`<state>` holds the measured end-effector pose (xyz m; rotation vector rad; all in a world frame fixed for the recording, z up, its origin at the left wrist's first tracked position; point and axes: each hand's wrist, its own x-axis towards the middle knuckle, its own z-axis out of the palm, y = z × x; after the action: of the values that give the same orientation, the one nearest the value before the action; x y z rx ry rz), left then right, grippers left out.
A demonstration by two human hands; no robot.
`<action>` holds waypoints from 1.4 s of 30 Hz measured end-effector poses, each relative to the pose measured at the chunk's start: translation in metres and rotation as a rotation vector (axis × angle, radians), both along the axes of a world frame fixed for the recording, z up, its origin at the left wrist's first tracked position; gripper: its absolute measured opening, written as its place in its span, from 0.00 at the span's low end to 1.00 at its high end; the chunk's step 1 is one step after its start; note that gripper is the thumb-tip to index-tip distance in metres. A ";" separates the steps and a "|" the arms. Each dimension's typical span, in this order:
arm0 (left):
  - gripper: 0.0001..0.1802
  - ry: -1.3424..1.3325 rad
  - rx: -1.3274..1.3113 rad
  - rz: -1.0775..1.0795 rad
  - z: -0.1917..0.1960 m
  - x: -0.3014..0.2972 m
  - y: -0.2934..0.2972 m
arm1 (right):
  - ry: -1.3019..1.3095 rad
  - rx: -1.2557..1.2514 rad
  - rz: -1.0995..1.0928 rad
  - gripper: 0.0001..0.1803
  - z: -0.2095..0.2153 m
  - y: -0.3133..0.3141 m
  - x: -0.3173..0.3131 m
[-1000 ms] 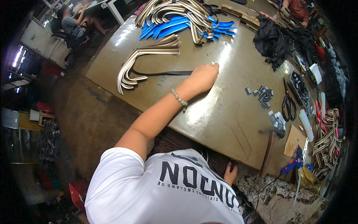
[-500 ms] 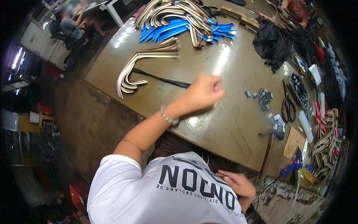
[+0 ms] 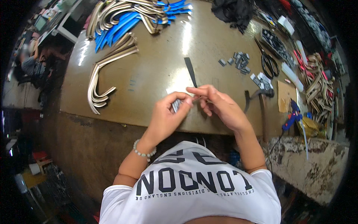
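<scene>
Over the near part of the table my two hands meet at the fingertips. My left hand (image 3: pixel 166 114) is closed in a pinch, with a small grey piece (image 3: pixel 176 105) between thumb and index finger. My right hand (image 3: pixel 225 108) is closed with fingers bent, its index finger touching the left fingertips. A black strap (image 3: pixel 190 72) runs up the tabletop from behind the right fingers, where its near end is hidden. Another dark strip (image 3: pixel 247 101) shows just right of my right hand; I cannot tell whether it belongs to the same strap.
Striped straps (image 3: pixel 97 76) lie at the left, more over blue strips (image 3: pixel 121 28) behind. At the right are small grey pieces (image 3: pixel 240 61), black scissors (image 3: pixel 269 63), a hammer (image 3: pixel 264 112), a glue gun (image 3: pixel 292 117) and a strap pile (image 3: pixel 317 82). Black cloth (image 3: pixel 233 13) lies at the back.
My left fist has drawn back toward me and now pinches a grey piece. My right hand has come up from my shirt to meet it. The black strap now lies in front of my hands.
</scene>
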<state>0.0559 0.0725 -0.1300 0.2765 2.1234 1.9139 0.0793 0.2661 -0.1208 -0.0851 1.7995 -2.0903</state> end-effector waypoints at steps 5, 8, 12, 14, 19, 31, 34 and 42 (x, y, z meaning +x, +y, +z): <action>0.07 0.183 -0.156 -0.083 -0.015 -0.011 -0.003 | 0.289 0.806 -0.249 0.16 0.015 0.024 0.032; 0.07 0.124 -0.074 -0.120 -0.020 -0.006 -0.002 | 0.308 1.339 -0.487 0.19 0.022 0.065 0.057; 0.09 0.112 -0.119 -0.413 -0.020 -0.004 -0.003 | 0.594 1.573 -0.108 0.21 0.007 0.090 0.065; 0.12 0.153 -0.209 -0.659 -0.018 -0.004 -0.003 | 0.585 1.394 -0.108 0.19 -0.001 0.087 0.061; 0.14 0.221 -0.189 -0.487 -0.016 0.013 0.007 | -0.042 0.348 -0.248 0.11 -0.004 0.047 0.043; 0.06 0.233 -0.239 -0.198 -0.025 0.023 -0.003 | -0.195 0.005 -0.194 0.20 -0.022 0.018 -0.026; 0.07 0.369 -0.358 -0.262 -0.030 0.026 -0.004 | -0.056 0.139 -0.243 0.24 -0.009 0.057 -0.098; 0.12 0.644 -0.575 -0.131 -0.047 0.023 0.002 | 0.677 1.230 -0.325 0.27 -0.065 0.087 -0.226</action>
<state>0.0792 0.0745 -0.1772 0.9702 2.8462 1.1468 -0.1464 0.3535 -0.1858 -0.1787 3.3527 -0.7562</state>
